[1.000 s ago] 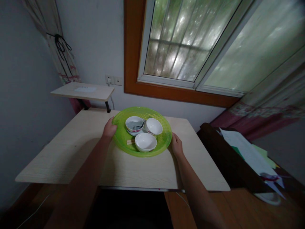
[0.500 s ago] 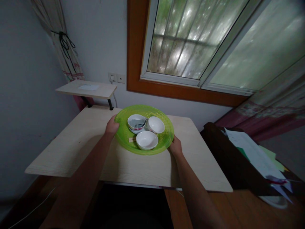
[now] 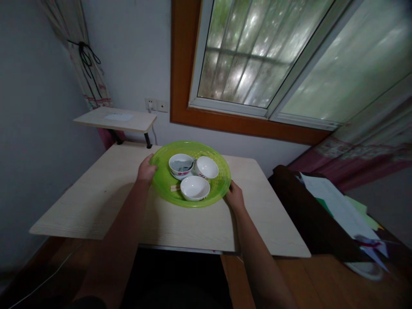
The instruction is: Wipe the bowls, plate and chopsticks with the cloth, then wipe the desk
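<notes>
Between my hands is a round green plastic tray (image 3: 164,189), held over the desk. My left hand (image 3: 147,169) grips its left rim, and my right hand (image 3: 235,196) grips the right rim, with the fingers partly hidden beneath. On the tray stand three white bowls: a left bowl (image 3: 180,168) with something grey and dark in it, a right bowl (image 3: 207,167), and a front bowl (image 3: 195,188). The left bowl appears to rest on another white dish. Short pale wooden sticks, like chopstick ends (image 3: 175,188), show beside the front bowl.
The pale wooden desk (image 3: 270,214) carries a small raised shelf (image 3: 128,122) with a paper on it at the back left. Behind are a wall socket (image 3: 156,104) and a window. At the right, papers (image 3: 334,206) lie by a dark brown surface.
The tray with its bowls and both hands has shifted slightly left in view. The whole scene has also slid a little left. Both hands keep hold of the rim.
</notes>
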Motion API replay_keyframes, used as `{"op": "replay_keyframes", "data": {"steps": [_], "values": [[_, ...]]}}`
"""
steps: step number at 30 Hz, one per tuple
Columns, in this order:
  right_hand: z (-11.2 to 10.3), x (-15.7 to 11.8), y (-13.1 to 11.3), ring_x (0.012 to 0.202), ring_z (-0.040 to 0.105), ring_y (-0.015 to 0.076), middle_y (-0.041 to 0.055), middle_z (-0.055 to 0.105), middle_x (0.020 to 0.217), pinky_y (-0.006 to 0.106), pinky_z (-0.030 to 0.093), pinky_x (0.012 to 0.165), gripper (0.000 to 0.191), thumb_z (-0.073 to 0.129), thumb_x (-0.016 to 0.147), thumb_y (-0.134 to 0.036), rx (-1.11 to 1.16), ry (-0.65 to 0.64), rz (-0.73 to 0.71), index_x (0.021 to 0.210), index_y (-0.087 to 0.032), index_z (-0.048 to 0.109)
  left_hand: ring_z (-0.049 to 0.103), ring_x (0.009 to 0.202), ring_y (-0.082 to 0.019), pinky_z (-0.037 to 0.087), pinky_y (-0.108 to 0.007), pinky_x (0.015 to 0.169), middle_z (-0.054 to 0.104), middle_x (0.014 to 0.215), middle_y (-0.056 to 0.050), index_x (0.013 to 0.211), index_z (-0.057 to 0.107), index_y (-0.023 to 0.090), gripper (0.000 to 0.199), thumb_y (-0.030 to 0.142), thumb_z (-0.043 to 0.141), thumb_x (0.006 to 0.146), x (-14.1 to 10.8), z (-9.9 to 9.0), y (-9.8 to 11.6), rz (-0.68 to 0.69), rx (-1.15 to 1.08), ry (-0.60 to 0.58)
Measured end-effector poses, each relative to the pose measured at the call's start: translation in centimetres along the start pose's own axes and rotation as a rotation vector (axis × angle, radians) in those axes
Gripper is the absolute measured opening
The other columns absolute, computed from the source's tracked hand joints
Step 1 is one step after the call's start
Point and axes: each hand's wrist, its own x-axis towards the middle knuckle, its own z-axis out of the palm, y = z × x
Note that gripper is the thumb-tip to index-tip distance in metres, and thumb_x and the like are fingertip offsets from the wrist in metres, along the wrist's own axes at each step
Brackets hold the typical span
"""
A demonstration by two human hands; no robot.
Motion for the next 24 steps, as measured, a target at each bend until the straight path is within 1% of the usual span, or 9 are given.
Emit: {"op": "replay_keyframes", "data": {"steps": [3, 6, 11, 15, 17, 20, 22, 24], "values": [[0.2, 0.1, 0.4, 0.097, 0.069, 0.0246, 0.0088, 0.076, 0.112, 0.039, 0.053, 0.093, 0.043, 0.049, 0.093, -0.043, 0.003, 0.014, -0.031, 0.125, -0.021, 0.068, 0.065, 0.121, -0.026, 0.054, -0.034, 0.101, 0.062, 0.143, -0.011, 0.147, 0.053, 0.018, 0.078, 0.005, 0.068, 0.072, 0.3, -1.4, -0.2, -0.035, -0.062, 0.044], [0.4, 0.1, 0.6, 0.095, 0.069, 0.0236, 0.0081, 0.076, 0.108, 0.038, 0.053, 0.092, 0.045, 0.049, 0.095, -0.046, 0.015, 0.015, -0.028, 0.128, -0.022, 0.067, 0.068, 0.116, -0.026, 0.056, -0.036, 0.098, 0.065, 0.139, -0.011, 0.147, 0.053, 0.019, 0.080, 0.005, 0.070, 0.071, 0.5, -3.2, 0.0, -0.073, -0.084, 0.078], [0.6, 0.2, 1.0, 0.096, 0.069, 0.0238, 0.0085, 0.076, 0.110, 0.038, 0.053, 0.092, 0.044, 0.050, 0.096, -0.047, 0.006, 0.026, -0.044, 0.125, -0.022, 0.069, 0.068, 0.115, -0.025, 0.056, -0.035, 0.097, 0.067, 0.135, -0.011, 0.144, 0.056, 0.018, 0.079, -0.002, 0.066, 0.069, 0.2, -6.7, 0.8, -0.082, -0.067, 0.151], [0.7, 0.1, 1.2, 0.099, 0.069, 0.0246, 0.0089, 0.075, 0.113, 0.039, 0.053, 0.093, 0.043, 0.048, 0.096, -0.045, -0.010, 0.029, -0.063, 0.124, -0.021, 0.070, 0.071, 0.104, -0.023, 0.058, -0.035, 0.092, 0.069, 0.130, -0.010, 0.145, 0.055, 0.019, 0.080, -0.005, 0.066, 0.069, 0.0, -9.6, 1.3, -0.129, -0.017, 0.206], [0.6, 0.1, 1.1, 0.100, 0.069, 0.0252, 0.0090, 0.075, 0.114, 0.040, 0.053, 0.094, 0.042, 0.048, 0.096, -0.044, -0.019, 0.028, -0.067, 0.123, -0.021, 0.071, 0.070, 0.101, -0.021, 0.057, -0.034, 0.090, 0.069, 0.128, -0.010, 0.146, 0.053, 0.016, 0.080, -0.004, 0.066, 0.070, 0.2, -11.2, 1.2, -0.158, 0.012, 0.235], [0.5, 0.1, 1.0, 0.102, 0.069, 0.0259, 0.0094, 0.075, 0.115, 0.040, 0.053, 0.094, 0.041, 0.048, 0.096, -0.043, -0.030, 0.024, -0.062, 0.122, -0.020, 0.071, 0.068, 0.097, -0.018, 0.055, -0.030, 0.088, 0.070, 0.120, -0.009, 0.144, 0.053, 0.009, 0.073, 0.000, 0.069, 0.073, 0.7, -13.5, 0.8, -0.147, 0.073, 0.276], [0.5, 0.1, 0.9, 0.101, 0.069, 0.0260, 0.0096, 0.075, 0.114, 0.040, 0.053, 0.093, 0.042, 0.047, 0.096, -0.043, -0.032, 0.021, -0.062, 0.122, -0.020, 0.071, 0.067, 0.087, -0.015, 0.055, -0.031, 0.085, 0.071, 0.111, -0.005, 0.143, 0.055, 0.012, 0.073, -0.001, 0.070, 0.072, 1.1, -15.0, 0.5, -0.164, 0.074, 0.306], [0.5, 0.0, 0.8, 0.101, 0.069, 0.0261, 0.0097, 0.075, 0.114, 0.041, 0.053, 0.094, 0.041, 0.047, 0.096, -0.042, -0.035, 0.020, -0.073, 0.122, -0.020, 0.071, 0.066, 0.078, -0.013, 0.056, -0.032, 0.083, 0.071, 0.101, -0.001, 0.142, 0.055, 0.014, 0.072, -0.002, 0.069, 0.073, 1.4, -16.5, 0.3, -0.179, 0.047, 0.294]]}}
